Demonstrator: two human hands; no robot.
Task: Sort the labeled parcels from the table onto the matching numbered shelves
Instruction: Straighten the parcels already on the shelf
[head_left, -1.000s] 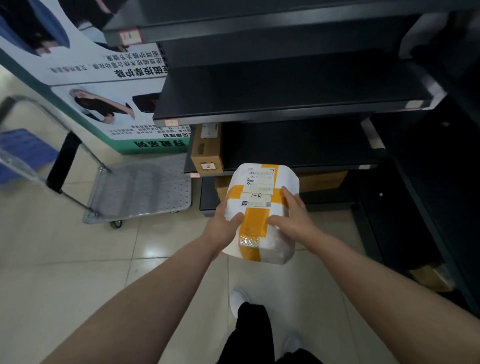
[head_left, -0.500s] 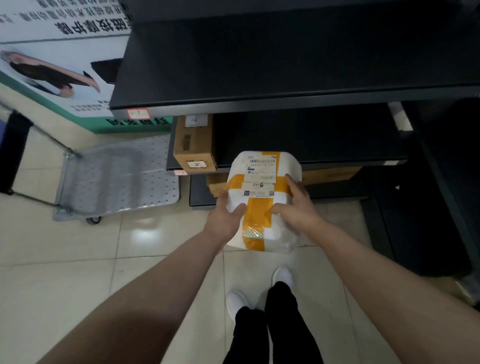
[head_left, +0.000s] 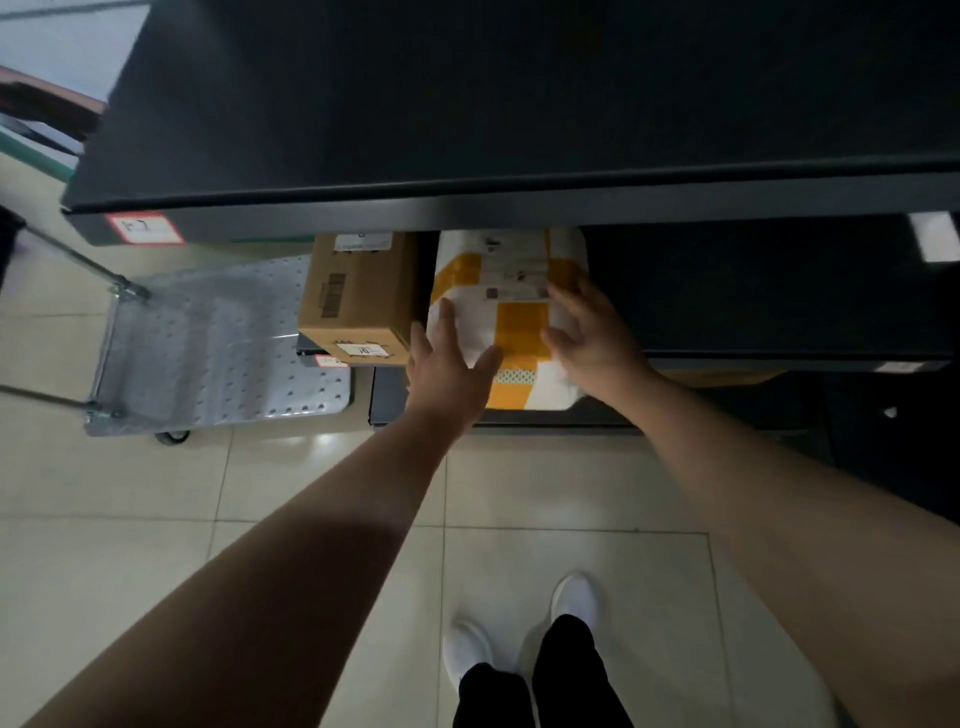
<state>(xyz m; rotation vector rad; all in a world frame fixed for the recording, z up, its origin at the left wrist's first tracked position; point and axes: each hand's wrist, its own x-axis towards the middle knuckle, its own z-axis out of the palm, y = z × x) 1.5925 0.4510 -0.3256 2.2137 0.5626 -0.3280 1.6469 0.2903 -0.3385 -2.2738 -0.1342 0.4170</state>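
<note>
Beneath the upper shelf, parcel partly hidden.

Perforated metal platform trolley at left on pale tiled floor; 1 caster visible; poster edge top left

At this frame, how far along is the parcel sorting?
Done: a cardboard box already sits on the lower shelf. In hand: the white parcel with orange tape lies on that shelf beside the box, left hand and right hand spread open against it; its near end seems to overhang the edge. Left: letting go; the table is out of view, so remaining parcels cannot be counted.
</note>
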